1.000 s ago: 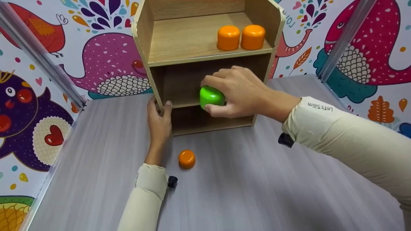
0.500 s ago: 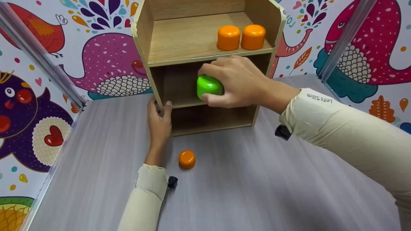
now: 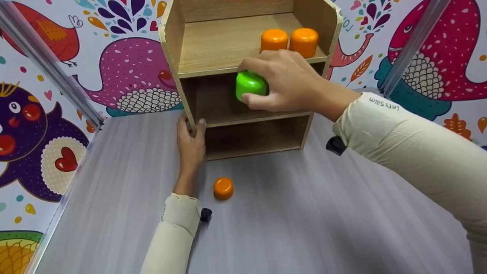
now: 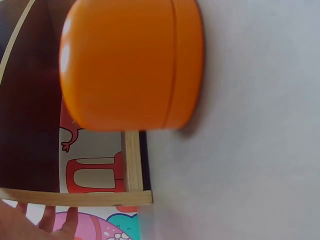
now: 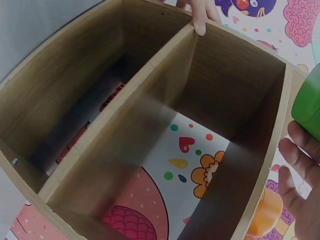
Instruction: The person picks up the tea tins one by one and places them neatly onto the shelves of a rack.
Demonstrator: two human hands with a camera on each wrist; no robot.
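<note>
My right hand [image 3: 283,82] pinches a bright green rounded canister [image 3: 251,85] between thumb and fingers. In the head view the canister overlaps the middle compartment of a small wooden shelf [image 3: 213,45]. At the shelf's left side panel, my left hand [image 3: 191,144] grips the front edge with the thumb on the inner side. Those fingers [image 5: 199,17] also show at the panel in the right wrist view. Short of the shelf, an orange canister [image 3: 223,188] lies on the table near my left forearm; it looms large in the left wrist view.
Two more orange canisters, one on the left [image 3: 274,39] and one on the right [image 3: 304,42], stand side by side at the right of the shelf's top board. The grey table [image 3: 304,213] is bordered by walls with cartoon animals [image 3: 133,72].
My right hand has lifted the green canister from the level of the middle board's edge to near the top board. The left hand keeps its grip on the shelf; the view shifts slightly.
</note>
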